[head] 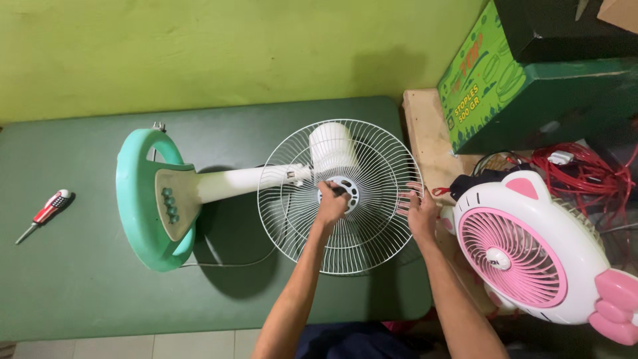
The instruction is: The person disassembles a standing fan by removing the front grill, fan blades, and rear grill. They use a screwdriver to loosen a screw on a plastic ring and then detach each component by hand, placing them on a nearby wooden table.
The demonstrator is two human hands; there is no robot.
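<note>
A desk fan lies on its side on the green table (80,286), its round teal base (143,199) to the left and white neck pointing right. The white wire rear grille (362,149) sits around the white motor housing (330,147). My left hand (331,203) is at the grille's centre hub, fingers closed on a small dark part there. My right hand (419,209) grips the grille's right rim.
A red-handled screwdriver (46,213) lies at the table's left. A pink and white cat-shaped fan (531,252) stands at right, beside red cables (591,173) and a green cardboard box (492,80). The fan's white cord (219,256) runs across the table.
</note>
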